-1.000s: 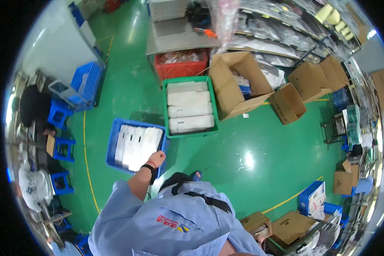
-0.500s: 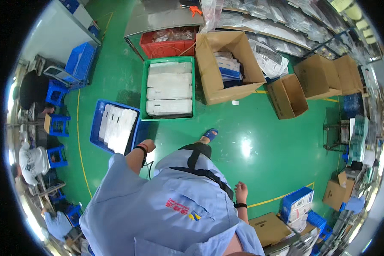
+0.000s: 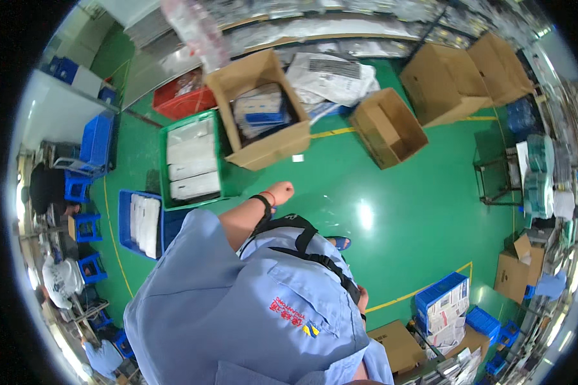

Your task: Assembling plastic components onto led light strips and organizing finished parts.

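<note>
My left hand (image 3: 281, 191) is out in front of my body over the green floor, its fingers curled into a loose fist with nothing visible in it. A dark band and a red cord circle that wrist. Nearest to it are a large open cardboard box (image 3: 276, 149) holding white and blue flat pieces (image 3: 263, 110), and a green crate (image 3: 220, 154) filled with white packs (image 3: 192, 160). My right hand (image 3: 363, 298) hangs close at my right side, mostly hidden by my shirt and a black strap; its fingers do not show clearly.
A blue crate (image 3: 123, 221) with white packs stands left of the green one. Behind them are a red crate (image 3: 167, 106) and a metal table (image 3: 144, 80). A smaller open carton (image 3: 388, 131) sits to the right, with shelving (image 3: 340, 29) behind. Several people work at the left benches.
I have turned and stepped to the right, so the crates now lie farther left. My left arm has swung forward across my front; my right hand has drawn back against my side.
</note>
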The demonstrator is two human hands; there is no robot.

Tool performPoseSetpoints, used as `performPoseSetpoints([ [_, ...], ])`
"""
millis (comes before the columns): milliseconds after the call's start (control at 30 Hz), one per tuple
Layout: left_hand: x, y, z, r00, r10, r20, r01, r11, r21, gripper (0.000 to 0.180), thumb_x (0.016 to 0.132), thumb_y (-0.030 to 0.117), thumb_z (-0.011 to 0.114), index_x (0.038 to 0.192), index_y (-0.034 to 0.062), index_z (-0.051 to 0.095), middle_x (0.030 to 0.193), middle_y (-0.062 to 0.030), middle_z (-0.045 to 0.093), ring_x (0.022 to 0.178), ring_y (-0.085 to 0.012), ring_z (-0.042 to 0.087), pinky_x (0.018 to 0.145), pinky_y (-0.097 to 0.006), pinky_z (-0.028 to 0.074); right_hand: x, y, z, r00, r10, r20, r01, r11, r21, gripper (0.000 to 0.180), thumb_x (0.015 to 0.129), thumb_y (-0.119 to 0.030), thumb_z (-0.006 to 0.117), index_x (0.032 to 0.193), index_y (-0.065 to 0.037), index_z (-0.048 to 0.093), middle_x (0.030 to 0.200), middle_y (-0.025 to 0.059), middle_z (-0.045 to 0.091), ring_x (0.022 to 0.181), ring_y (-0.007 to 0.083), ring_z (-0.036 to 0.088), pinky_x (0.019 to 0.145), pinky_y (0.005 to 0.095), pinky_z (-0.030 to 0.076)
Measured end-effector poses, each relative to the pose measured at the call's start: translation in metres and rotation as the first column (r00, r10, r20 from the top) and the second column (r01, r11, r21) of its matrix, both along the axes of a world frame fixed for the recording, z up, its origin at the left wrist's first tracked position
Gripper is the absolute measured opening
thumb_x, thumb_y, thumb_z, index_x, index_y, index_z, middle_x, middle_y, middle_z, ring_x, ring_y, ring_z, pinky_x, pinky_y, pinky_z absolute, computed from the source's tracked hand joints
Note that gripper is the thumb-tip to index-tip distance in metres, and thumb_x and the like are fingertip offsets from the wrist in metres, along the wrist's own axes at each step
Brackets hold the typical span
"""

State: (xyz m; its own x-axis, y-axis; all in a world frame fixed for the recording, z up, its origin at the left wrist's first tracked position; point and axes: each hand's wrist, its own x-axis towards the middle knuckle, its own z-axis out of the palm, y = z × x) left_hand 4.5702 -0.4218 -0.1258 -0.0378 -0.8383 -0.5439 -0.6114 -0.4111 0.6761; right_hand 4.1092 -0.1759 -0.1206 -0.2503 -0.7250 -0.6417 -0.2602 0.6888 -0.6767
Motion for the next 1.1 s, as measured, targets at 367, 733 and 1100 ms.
performPoseSetpoints([
  [367, -0.202, -0.077, -0.027, 0.995, -0.057, 0.080, 0.029, 0.948, 0.318, 0.030, 0.080, 0.026, 0.050, 0.074, 0.0024, 0.066, 0.067, -0.0121, 0.064, 0.062, -0.0248, 0.061, 0.064, -0.038, 0.049, -0.320, -0.053, 0.002, 0.958, -0.284, -0.048, 0.288, 0.937, 0.199, 0.014, 0.091, -0.013, 0.057, 0.098, -0.002, 0.056, 0.086, 0.0075, 0.063, 0.073, 0.0166, 0.062, 0.059, 0.0283, 0.051],
  [733, -0.505, -0.344, -0.057, 0.779, -0.551, 0.299, 0.535, 0.833, 0.143, 0.037, 0.085, 0.029, 0.045, 0.096, 0.0013, 0.068, 0.098, -0.0218, 0.065, 0.093, -0.0383, 0.062, 0.085, -0.045, 0.048, -0.491, -0.294, 0.052, 0.993, -0.110, -0.033, 0.101, 0.970, -0.222, 0.015, 0.093, -0.011, 0.054, 0.102, -0.002, 0.062, 0.088, 0.0078, 0.065, 0.079, 0.0144, 0.061, 0.071, 0.0266, 0.049],
  [1100, -0.878, -0.508, -0.009, 0.746, -0.494, -0.446, 0.497, 0.859, -0.121, 0.017, 0.090, 0.014, 0.049, 0.083, 0.0034, 0.060, 0.072, -0.0051, 0.061, 0.065, -0.0140, 0.054, 0.058, -0.030, 0.044, -0.640, -0.206, 0.008, 0.740, -0.653, -0.163, 0.671, 0.704, 0.232, 0.011, 0.089, -0.012, 0.055, 0.087, -0.002, 0.056, 0.075, 0.0069, 0.062, 0.063, 0.0168, 0.060, 0.052, 0.0298, 0.048],
])
